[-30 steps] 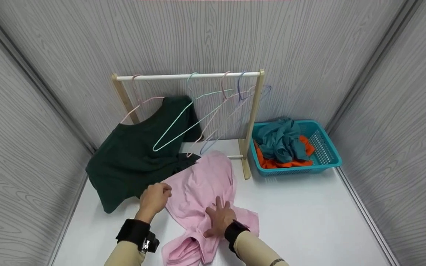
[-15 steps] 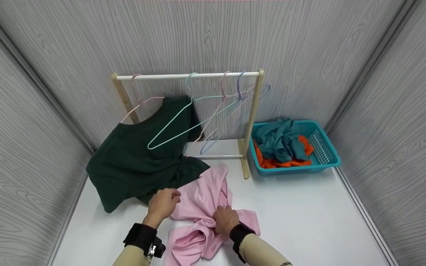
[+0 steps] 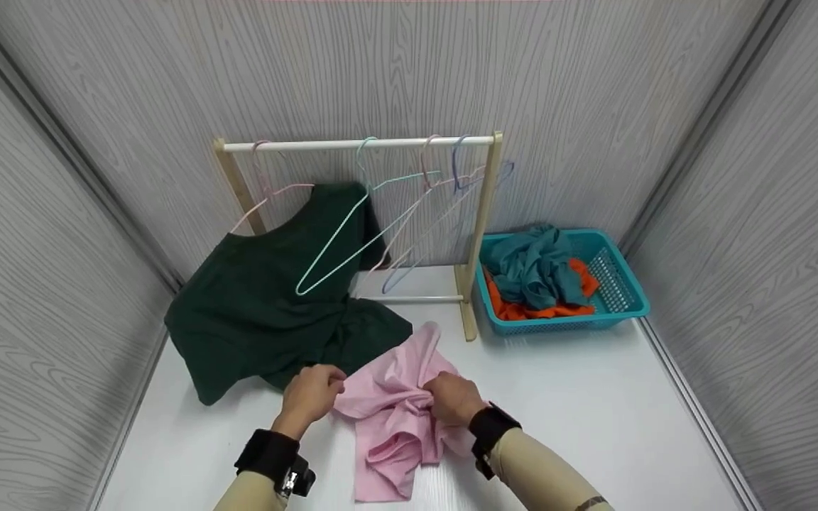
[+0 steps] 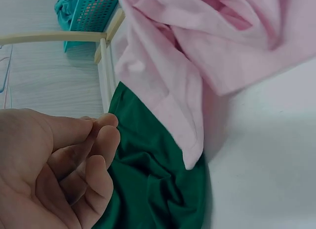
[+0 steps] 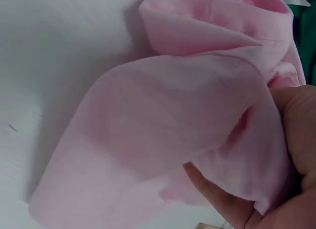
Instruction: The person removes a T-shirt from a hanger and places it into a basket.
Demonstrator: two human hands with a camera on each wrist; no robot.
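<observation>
Your right hand (image 3: pixel 455 399) grips the pink garment (image 3: pixel 390 447), unhung; left hand (image 3: pixel 312 392) loosely curled, holding nothing. 1 green garment (image 3: pixel 260 319) hung, 3 hangers (image 3: pixel 331 243) bare, clothes (image 3: pixel 533 270) in basket (image 3: pixel 565 322).

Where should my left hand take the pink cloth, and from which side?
Probably the loose corner of the pink cloth, pinched from the left. That corner tapers toward the left hand and lies free over the green cloth, while the right hand grips gathered folds to its right.
</observation>
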